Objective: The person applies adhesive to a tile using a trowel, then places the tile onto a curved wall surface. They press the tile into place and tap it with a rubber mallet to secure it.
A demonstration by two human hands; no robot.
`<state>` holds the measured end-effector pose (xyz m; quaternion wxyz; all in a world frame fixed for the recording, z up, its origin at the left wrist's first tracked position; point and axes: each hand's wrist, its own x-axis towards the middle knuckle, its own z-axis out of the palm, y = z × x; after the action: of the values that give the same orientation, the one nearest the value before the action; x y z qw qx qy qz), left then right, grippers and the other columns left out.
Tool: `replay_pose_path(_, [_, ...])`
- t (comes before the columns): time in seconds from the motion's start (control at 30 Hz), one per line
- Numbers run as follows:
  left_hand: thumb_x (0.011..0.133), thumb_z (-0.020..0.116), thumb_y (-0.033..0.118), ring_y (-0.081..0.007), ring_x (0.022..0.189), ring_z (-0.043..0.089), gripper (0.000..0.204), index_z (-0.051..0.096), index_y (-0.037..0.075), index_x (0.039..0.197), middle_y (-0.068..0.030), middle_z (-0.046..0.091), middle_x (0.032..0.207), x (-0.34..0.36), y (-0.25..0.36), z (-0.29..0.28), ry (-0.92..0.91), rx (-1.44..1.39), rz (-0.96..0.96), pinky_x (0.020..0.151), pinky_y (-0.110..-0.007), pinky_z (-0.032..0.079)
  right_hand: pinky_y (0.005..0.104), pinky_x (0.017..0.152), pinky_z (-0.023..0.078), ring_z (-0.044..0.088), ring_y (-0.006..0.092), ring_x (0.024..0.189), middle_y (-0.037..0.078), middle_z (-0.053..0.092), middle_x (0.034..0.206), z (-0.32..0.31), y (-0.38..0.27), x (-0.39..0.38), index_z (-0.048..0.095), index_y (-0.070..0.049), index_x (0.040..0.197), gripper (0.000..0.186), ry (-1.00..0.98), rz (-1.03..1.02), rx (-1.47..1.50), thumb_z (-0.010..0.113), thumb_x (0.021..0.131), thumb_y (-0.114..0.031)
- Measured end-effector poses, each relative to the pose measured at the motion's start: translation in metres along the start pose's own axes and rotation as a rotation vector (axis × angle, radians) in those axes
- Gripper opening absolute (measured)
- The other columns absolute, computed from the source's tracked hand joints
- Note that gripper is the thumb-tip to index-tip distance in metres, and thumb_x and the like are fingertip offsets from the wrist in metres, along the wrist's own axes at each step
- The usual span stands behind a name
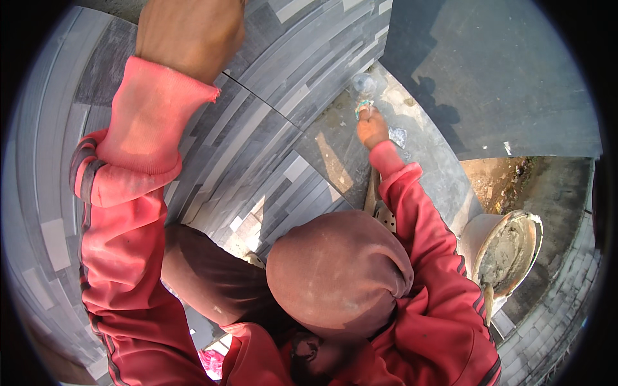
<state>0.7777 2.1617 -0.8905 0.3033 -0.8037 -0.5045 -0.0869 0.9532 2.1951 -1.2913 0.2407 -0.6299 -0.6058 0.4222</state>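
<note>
My left hand (190, 35) reaches up to the top edge of the view, over grey strip-patterned tiles (257, 71). Only its back and wrist show; the fingers are cut off or hidden. Farther right, my right hand (371, 127) is closed at the end of an outstretched arm. A small teal and whitish item (364, 109) shows at its fingers, too small to make out. Just beyond lies a clear plastic object (364, 83), perhaps a cup or bottle. Beside the right wrist, a crumpled clear plastic piece (398, 136) rests on the grey ledge (421, 132).
A pale bucket (473, 239) with grey mortar inside stands to the right of my right arm. My bent knees (338, 270) fill the lower middle. Past the ledge are a large dark grey panel (502, 77) and a patch of littered soil (492, 183).
</note>
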Motion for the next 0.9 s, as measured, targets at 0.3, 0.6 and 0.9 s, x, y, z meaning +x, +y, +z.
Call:
replay_pose_path(0.3, [0.077, 0.057, -0.001, -0.0346, 0.081, 0.060, 0.009, 0.064, -0.002, 0.073, -0.0168, 0.060, 0.078, -0.005, 0.000, 0.001, -0.007, 0.026, -0.026, 0.074, -0.043, 0.048, 0.0531, 0.097, 0.045, 0.058, 0.0515, 0.111, 0.035, 0.062, 0.116, 0.005, 0.001, 0.003, 0.055, 0.004, 0.125, 0.051, 0.027, -0.057, 0.042, 0.040, 0.101, -0.039])
replay_pose_path(0.6, [0.080, 0.058, 0.000, -0.0336, 0.086, 0.064, 0.012, 0.068, 0.001, 0.075, -0.0157, 0.064, 0.082, 0.008, -0.003, -0.015, -0.037, 0.067, -0.019, 0.078, -0.040, 0.050, 0.0500, 0.085, 0.047, 0.062, 0.0465, 0.094, 0.029, 0.066, 0.101, -0.028, -0.025, 0.001, 0.062, 0.004, 0.112, 0.047, 0.102, -0.102, 0.399, 0.045, 0.098, -0.038])
replay_pose_path(0.9, [0.076, 0.063, 0.002, -0.0361, 0.075, 0.068, 0.013, 0.074, 0.004, 0.081, -0.0175, 0.071, 0.083, 0.084, 0.022, -0.028, -0.459, -0.104, 0.062, 0.067, -0.039, 0.053, 0.0365, 0.065, 0.043, 0.052, 0.0226, 0.067, 0.011, 0.056, 0.074, -0.118, -0.046, -0.043, 0.060, 0.003, 0.101, 0.039, 0.042, -0.075, 0.746, 0.048, 0.099, -0.034])
